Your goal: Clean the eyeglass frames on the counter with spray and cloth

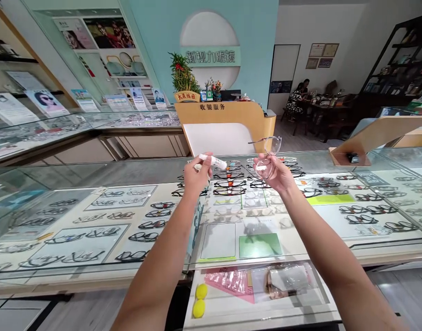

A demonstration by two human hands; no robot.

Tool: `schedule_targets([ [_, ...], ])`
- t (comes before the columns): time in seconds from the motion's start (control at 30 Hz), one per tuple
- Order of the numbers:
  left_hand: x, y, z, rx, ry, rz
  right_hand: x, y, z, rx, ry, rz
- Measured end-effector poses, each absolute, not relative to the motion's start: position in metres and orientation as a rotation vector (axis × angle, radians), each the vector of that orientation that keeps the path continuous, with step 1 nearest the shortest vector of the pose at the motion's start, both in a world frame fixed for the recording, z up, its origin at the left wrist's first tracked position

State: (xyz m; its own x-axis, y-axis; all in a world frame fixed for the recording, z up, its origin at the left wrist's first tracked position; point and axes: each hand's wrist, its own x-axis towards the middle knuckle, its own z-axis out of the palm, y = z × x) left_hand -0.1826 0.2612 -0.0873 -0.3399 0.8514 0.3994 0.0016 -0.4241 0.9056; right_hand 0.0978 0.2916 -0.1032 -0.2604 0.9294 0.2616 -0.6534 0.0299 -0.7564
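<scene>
My left hand point(195, 178) is closed around a small white bottle point(216, 162), which points to the right above the glass counter. Its label is too small to read. In my right hand point(281, 177) is a pair of eyeglasses point(273, 145) with thin, clear-looking rims, turned on edge. One lens stands above my fingers, the other sits lower by my palm, and a temple sticks out to the left. The bottle and the eyeglasses are apart. Beneath both hands, rows of dark-framed glasses point(229, 183) lie inside the glass display counter point(211, 255).
Below the counter, an open drawer point(262, 317) holds a pink triangular packet point(231, 282), clear plastic bags point(289, 278) and two yellow round things point(200, 299). A wooden cashier desk point(224, 114) stands ahead. A seated person point(295, 102) is at a far table.
</scene>
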Motion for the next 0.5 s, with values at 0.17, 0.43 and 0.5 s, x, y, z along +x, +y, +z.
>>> schedule_targets([
  [0.17, -0.159, 0.254, -0.085, 1.115, 1.058, 1.889, 0.097, 0.288, -0.1, -0.409, -0.945, 1.614],
  [0.43, -0.168, 0.281, -0.087, 0.356, 0.774, 1.734, 0.092, 0.286, -0.098, -0.43, -0.937, 1.655],
  [0.5, -0.173, 0.287, -0.092, 0.252, 0.825, 1.625, 0.09, 0.285, -0.098, -0.442, -0.949, 1.664],
])
